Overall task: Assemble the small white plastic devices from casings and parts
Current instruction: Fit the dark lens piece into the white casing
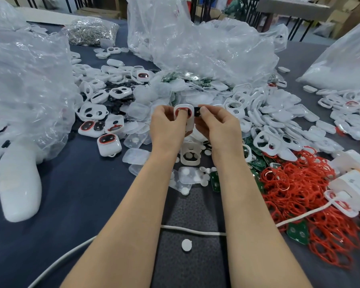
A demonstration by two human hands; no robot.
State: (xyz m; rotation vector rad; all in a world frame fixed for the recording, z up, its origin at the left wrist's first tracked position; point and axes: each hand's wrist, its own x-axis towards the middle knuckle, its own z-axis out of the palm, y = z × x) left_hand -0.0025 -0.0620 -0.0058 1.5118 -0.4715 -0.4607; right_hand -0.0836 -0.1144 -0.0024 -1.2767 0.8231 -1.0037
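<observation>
Evidently mid-fit: the left hand (167, 126) grips a white, red-ringed plastic casing (185, 121) above the dark table (81, 194), steadying it, while the right hand (217, 126) pinches a small black part (197, 111) at its edge, likely to seat it.

Near the centre, the casing (184, 113) is white with a red ring round its opening; the small part (197, 111) at its 3 o'clock is black. At 9 o'clock, finished devices (109, 143) are white with red-rimmed black windows. At 4 o'clock, a heap of red gaskets (299, 194) mixes with green circuit boards (297, 230) dotted with pale spots. The tablecloth (81, 204) is dark navy; the mat (193, 204) at 6 o'clock is dark grey and speckled. The cable (195, 231) and round pad (186, 244) are white.
</observation>
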